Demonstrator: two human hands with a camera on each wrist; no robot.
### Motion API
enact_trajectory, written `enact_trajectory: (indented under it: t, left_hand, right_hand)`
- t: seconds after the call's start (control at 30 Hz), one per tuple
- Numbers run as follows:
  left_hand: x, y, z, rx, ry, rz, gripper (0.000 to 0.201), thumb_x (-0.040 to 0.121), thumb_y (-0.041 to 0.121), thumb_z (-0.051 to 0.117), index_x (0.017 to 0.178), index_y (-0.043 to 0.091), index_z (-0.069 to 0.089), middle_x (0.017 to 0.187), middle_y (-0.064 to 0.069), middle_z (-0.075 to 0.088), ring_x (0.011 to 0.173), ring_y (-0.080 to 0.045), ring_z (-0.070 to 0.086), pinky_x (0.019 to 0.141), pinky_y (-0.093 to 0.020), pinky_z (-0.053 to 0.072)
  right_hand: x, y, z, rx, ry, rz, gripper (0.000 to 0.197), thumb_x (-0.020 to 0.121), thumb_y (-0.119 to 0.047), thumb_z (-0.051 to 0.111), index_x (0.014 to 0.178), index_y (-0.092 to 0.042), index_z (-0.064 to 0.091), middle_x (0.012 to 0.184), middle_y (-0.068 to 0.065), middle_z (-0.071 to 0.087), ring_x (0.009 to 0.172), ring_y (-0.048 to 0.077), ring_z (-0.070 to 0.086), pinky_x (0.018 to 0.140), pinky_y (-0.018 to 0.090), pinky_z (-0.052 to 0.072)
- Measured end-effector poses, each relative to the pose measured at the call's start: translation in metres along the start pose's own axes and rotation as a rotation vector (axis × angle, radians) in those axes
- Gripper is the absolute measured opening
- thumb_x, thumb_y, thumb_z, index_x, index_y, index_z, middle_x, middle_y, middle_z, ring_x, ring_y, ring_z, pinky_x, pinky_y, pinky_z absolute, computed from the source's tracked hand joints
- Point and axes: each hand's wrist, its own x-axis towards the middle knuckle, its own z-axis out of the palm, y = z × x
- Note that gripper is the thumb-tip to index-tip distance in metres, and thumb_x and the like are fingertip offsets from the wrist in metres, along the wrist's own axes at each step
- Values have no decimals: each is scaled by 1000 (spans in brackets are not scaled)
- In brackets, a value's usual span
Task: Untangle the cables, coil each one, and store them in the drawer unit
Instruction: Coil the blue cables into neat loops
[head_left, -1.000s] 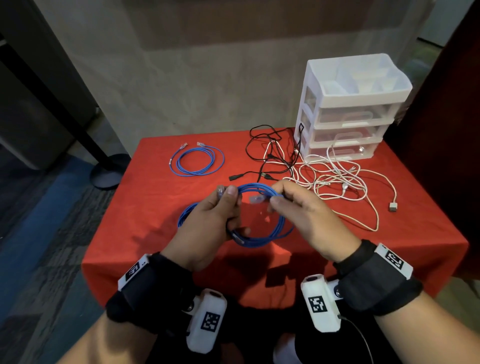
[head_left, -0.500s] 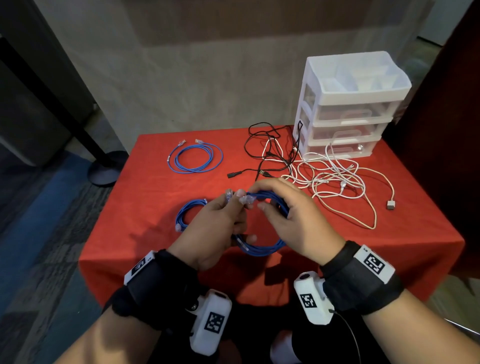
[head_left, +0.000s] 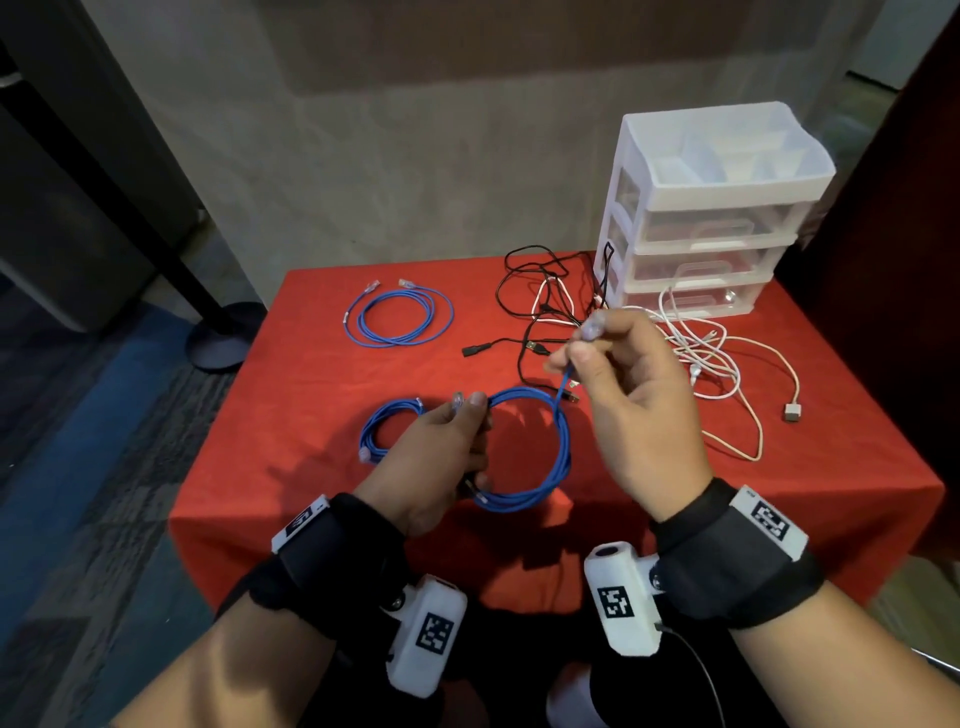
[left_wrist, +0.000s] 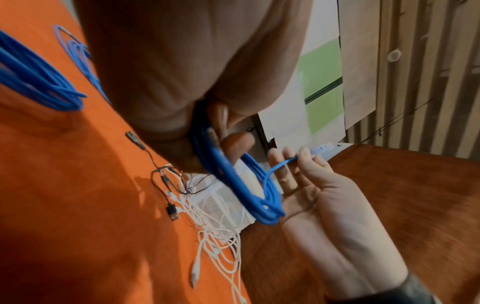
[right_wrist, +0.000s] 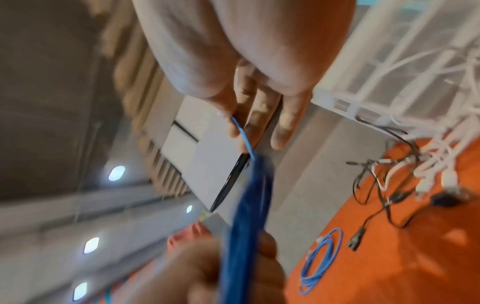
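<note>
From the head camera, a person's left hand (head_left: 441, 457) grips a coiled blue cable (head_left: 540, 457) above the red tabletop's (head_left: 311, 426) near edge, while the right hand (head_left: 634, 410) pinches its plug end, lifted. Two more blue coils lie at left, a black and white tangle (head_left: 691, 358) before the drawer unit (head_left: 711, 208) at the far right corner. The left wrist view shows fingers curled round the coil (left_wrist: 233, 179). The blurred right wrist view shows thumb and fingers (right_wrist: 259, 115) pinching the cable's thin end (right_wrist: 242, 135).
</note>
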Motion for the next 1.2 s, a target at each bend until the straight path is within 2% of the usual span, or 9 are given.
enact_trajectory:
  t: [0.13,0.27,0.4,0.53,0.67,0.73,0.9,1.07,1.2]
  left_hand:
    - [-5,-1,2,14,-77,55,27,107,36,45,89,17,49,58,7,26,46,-8,25,45,-23,35]
    - [-12,4,12,169,-119,203,30,107,32,44,87,11,53,54,8,32,46,-8,30,47,-26,38]
    - [-14,9,10,268,-152,269,33,106,33,46,91,6,58,54,6,36,46,-9,34,49,-28,42]
    - [-12,11,1,205,-229,284,39,100,38,58,102,-1,59,62,7,42,52,-9,41,67,-40,51]
    - [-10,9,-8,185,-197,269,19,103,22,55,101,4,59,72,1,56,60,-13,57,87,-57,52]
    - [-9,9,-7,232,-129,312,10,104,18,53,101,11,60,73,1,60,61,-15,60,83,-60,54]
    - [-5,-1,-6,516,60,613,17,105,15,51,102,26,63,73,3,62,53,-18,58,53,-29,48]
    - [0,-9,-13,659,148,722,14,105,24,49,104,29,62,74,7,61,56,-21,60,57,-43,54]
    - [-3,-2,-10,561,9,533,24,107,22,47,86,19,59,67,6,58,52,-14,55,61,-47,59]
  right_hand:
    - [6,6,-7,-79,-43,76,24,100,2,56,101,-21,63,80,0,63,69,20,62,71,39,55]
    - [3,24,-7,-481,-163,3,21,95,-12,62,104,-29,70,89,-4,67,82,14,63,79,37,52]
    - [1,26,-5,-493,-234,56,22,96,-20,58,107,-36,68,89,-3,72,83,22,68,79,47,55]
    - [4,23,-8,-455,-151,121,18,96,-25,58,109,-34,65,69,2,67,65,26,67,68,50,56]
    - [3,20,-12,-375,-61,177,13,99,-15,62,97,-27,57,65,-2,64,57,20,69,61,37,52]
    - [1,24,-13,-445,-97,162,11,98,-18,62,94,-27,59,66,-1,66,58,18,70,62,38,53]
    - [0,24,-10,-517,-255,184,22,100,-9,54,89,-23,67,69,-3,65,60,12,65,68,36,54]
    - [0,13,-10,-397,-351,298,27,104,-4,46,92,-14,68,68,-3,61,58,11,57,63,30,47]
    - [-1,14,-14,-327,-349,410,29,106,-7,43,92,-14,67,67,-6,59,60,10,55,64,26,44]
